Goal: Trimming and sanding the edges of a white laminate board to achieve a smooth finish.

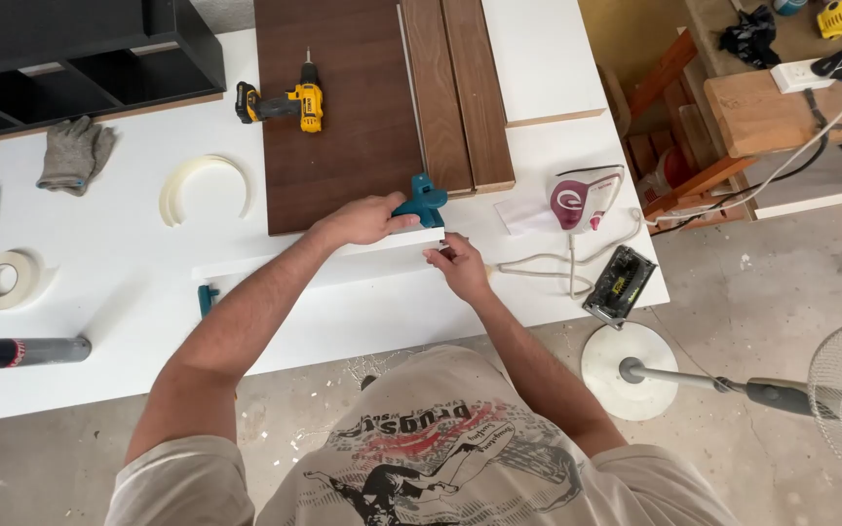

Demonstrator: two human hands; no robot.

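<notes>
Left hand (363, 220) grips teal plastic trimmer (423, 202); right hand (460, 268) pinches white board edge (324, 261).

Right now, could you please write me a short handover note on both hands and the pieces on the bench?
Left hand: gripping the teal tool at the corner of the dark brown panel.
Right hand: fingertips pinching at the white strip along the panel's near edge; what it holds is too small to tell.
Iron lies right of the hands, yellow drill on the panel's left edge.

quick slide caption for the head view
Left hand grips a teal tool at a white panel's end; right hand steadies it.
</notes>
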